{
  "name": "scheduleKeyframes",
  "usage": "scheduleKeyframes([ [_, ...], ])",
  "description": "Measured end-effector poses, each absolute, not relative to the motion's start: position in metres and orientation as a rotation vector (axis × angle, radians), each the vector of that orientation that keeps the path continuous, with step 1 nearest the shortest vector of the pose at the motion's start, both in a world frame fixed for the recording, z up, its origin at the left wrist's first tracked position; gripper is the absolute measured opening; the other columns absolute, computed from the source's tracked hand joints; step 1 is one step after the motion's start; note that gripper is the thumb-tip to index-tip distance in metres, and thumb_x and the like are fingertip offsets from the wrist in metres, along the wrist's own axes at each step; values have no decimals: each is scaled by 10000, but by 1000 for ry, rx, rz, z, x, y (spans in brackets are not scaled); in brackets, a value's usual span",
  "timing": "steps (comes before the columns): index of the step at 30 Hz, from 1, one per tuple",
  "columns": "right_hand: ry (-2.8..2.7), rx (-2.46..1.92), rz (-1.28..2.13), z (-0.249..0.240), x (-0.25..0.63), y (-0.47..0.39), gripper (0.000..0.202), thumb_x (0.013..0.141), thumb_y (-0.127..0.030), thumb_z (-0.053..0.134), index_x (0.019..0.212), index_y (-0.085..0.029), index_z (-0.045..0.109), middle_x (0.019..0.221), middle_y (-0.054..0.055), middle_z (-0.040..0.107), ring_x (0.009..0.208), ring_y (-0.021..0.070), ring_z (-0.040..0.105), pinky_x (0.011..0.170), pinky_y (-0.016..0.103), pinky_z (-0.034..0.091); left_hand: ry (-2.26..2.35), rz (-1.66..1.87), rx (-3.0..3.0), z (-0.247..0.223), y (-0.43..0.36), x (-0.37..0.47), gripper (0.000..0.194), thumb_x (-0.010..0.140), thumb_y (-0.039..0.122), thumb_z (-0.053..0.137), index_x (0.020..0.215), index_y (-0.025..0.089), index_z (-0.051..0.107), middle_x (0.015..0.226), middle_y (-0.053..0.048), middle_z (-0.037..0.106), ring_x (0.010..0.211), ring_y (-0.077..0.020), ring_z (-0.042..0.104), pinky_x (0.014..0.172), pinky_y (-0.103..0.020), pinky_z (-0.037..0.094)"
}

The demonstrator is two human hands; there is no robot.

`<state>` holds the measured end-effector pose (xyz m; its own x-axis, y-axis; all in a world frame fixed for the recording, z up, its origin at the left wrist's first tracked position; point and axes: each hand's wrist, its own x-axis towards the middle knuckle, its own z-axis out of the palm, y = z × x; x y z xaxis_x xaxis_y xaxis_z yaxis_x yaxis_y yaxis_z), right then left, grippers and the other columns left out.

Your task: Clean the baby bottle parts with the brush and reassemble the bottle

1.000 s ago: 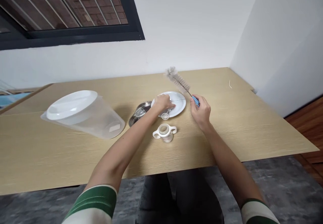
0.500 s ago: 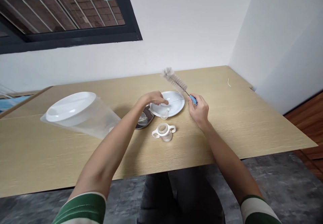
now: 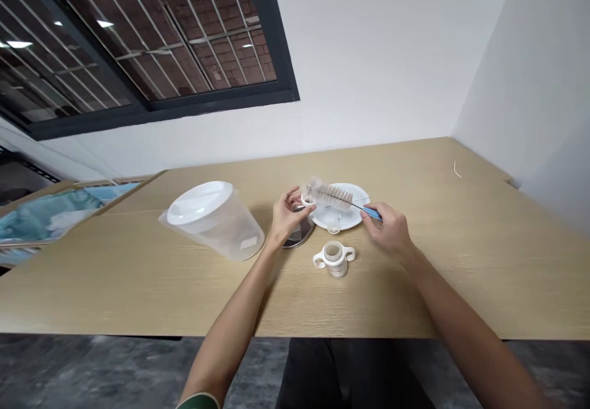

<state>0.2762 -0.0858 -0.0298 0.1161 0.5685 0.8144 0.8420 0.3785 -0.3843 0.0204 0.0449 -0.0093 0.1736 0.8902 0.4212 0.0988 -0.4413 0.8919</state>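
Note:
My right hand (image 3: pixel 389 228) is closed around the blue handle of a bottle brush (image 3: pixel 338 195) with pale bristles. Between the fingers of my left hand (image 3: pixel 284 217) is a small white ring-shaped cap (image 3: pixel 306 201), and the brush's tip meets it. Below the brush lies a white oval plate (image 3: pixel 353 217) bearing a thin wire-like piece. A small clear part (image 3: pixel 334 228) sits at its near rim. Closer to me stands a baby bottle (image 3: pixel 336 266) with a white two-handled collar. A round dark metal dish (image 3: pixel 305 236) is partly hidden behind my left hand.
A translucent plastic pitcher (image 3: pixel 230 225) with a white lid stands tilted-looking on the left of the wooden table (image 3: pixel 405 298). A thin white bent strip (image 3: pixel 456 169) lies far right. Beyond the left edge is a bin with blue fabric (image 3: pixel 59 212). Wall and barred window rise behind.
My left hand has left the plate and now holds the white cap. The brush has tipped lower, its bristles brought to the cap. The view has shifted left.

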Motion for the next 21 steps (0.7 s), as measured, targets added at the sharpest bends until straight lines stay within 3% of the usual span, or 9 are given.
scheduleKeyframes([
  [6,-1576,-1443,-465,-33,289,-85,205,991,-353,579,1016,-191,703,984,71,798,828,210,762,655,299,536,877,1547,1572,-14,37,18,786,532,347,957,1191,171,566,1039,-106,750,982,-229,744,908,-387,601],
  [14,-1655,-1294,-287,-29,274,-90,202,977,-378,606,1010,-197,687,976,88,792,808,194,747,692,308,575,855,1549,1450,-13,25,16,813,509,283,965,1191,167,538,1062,-111,763,900,-190,733,912,-379,592],
  [21,-1510,-1445,-295,-28,288,-88,280,967,-462,594,992,-201,693,1007,107,790,815,226,736,704,363,579,857,1468,1487,-7,15,18,797,544,306,952,1206,184,525,1102,-117,759,992,-216,731,993,-413,566],
])
